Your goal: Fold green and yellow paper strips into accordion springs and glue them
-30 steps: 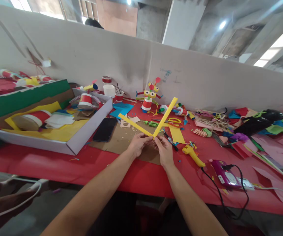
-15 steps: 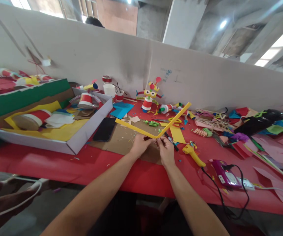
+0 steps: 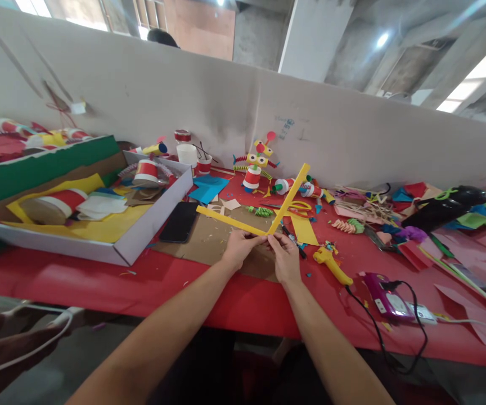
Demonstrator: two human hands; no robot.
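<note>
Two yellow paper strips (image 3: 290, 198) meet in a V at my fingertips, just above a brown cardboard sheet (image 3: 201, 247). My left hand (image 3: 239, 248) pinches them near the corner, where one strip runs out to the left. On the other side, my right hand (image 3: 284, 256) grips the same corner, with the second strip rising up and to the right. Fingers hide the exact joint, so I cannot tell how the strips are fastened. Beyond them lies a green folded paper spring (image 3: 263, 212). Yellow-handled scissors (image 3: 300, 207) and a yellow paper piece (image 3: 305, 229) are right of it.
A white-sided box (image 3: 120, 253) with paper cups and paper stands left, beside a black phone (image 3: 179, 222). Paper figures (image 3: 252, 177) stand by the wall. At right are a yellow glue gun (image 3: 331, 265), a purple power socket (image 3: 386, 298) with cords, and a black bottle (image 3: 445, 208).
The right-hand strip has swung upward and leftward, so the V is narrower. Both hands stay nearly in place, still pinching the corner.
</note>
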